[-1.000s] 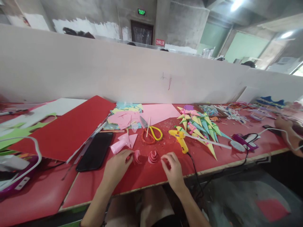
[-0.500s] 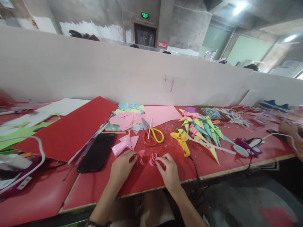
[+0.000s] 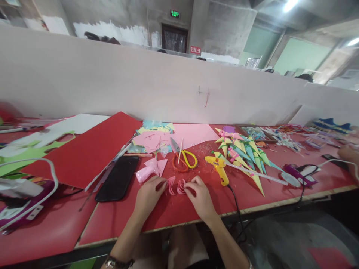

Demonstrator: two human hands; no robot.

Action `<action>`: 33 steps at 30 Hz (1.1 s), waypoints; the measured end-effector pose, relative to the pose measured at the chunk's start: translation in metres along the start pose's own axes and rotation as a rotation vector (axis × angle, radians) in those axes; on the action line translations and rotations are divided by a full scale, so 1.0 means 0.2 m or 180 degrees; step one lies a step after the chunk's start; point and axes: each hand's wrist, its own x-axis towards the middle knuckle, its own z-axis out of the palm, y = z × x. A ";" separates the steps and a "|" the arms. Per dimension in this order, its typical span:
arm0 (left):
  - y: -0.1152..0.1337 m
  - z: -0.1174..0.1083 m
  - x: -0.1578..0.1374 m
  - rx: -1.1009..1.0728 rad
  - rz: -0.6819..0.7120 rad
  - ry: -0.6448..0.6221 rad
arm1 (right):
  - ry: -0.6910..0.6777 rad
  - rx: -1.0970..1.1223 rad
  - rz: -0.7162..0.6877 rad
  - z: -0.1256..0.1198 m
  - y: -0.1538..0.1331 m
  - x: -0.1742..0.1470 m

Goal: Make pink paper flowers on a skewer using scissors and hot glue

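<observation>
I see the left hand [image 3: 151, 195] pinching the left curl [image 3: 171, 186] and the right hand [image 3: 200, 196] the right curl [image 3: 181, 187], side by side on the near tabletop [image 3: 110, 216], both looking light and bendy, best held softly by their edges.

The green sign [image 3: 174, 14] above the dark door [image 3: 174, 39] reads "EXIT" beneath Chinese characters. On the red sign [image 3: 195, 50] beside it, white characters begin "卫生间".
</observation>
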 end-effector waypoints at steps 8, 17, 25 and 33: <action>0.00 0.00 -0.01 -0.0422 0.0275 -0.0036 | -0.0370 0.0545 -0.0196 -0.01 0.01 0.03; 0.01 0.00 -0.01 -0.0675 0.0517 -0.0137 | -0.0341 0.0358 -0.0141 0.01 0.01 0.03; 0.02 0.00 -0.02 -0.0763 0.0596 -0.0199 | -0.0248 0.0187 -0.0225 0.02 0.01 0.03; 0.02 0.00 -0.01 -0.0794 0.0658 -0.0181 | -0.0229 0.0168 -0.0186 0.02 0.00 0.03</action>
